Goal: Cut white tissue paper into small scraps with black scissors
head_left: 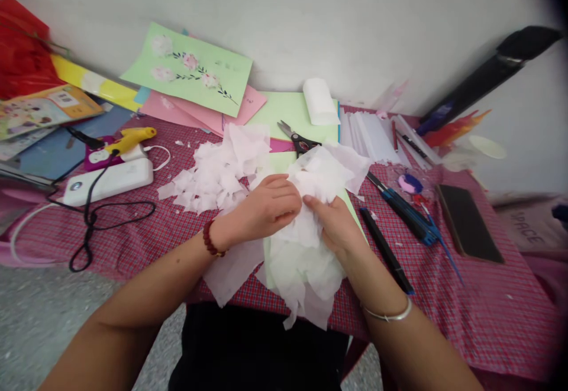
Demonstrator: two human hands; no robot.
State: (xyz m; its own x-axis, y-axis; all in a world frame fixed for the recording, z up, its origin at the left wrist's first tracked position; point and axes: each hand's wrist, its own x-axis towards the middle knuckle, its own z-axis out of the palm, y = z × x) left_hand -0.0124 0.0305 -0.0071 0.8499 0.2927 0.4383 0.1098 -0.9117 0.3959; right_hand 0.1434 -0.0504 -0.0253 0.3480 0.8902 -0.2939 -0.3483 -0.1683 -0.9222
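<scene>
While the right hand (341, 225) grasps thin white paper (295, 261) between thumb and fingers, the left hand (276, 202) is curled just beside the right thumb; its fingertips are hidden, so whether it pinches the paper cannot be told. The paper lies at the middle of the tabletop (461, 314), over a green sheet (357, 213), with loose ends reaching the near edge. Torn white pieces (208, 184) are piled to its left; scissors (304, 142) lie toward the far edge.

The step appears to be fine tearing or separating by finger. Recommended practice:

1. Pinch close to the working point; paper this thin would probably rip astray under a wide grip.
2. Use short, opposed finger movements with light pressure.
3. Support the loose ends at the near edge, since their weight could cause slipping.
</scene>
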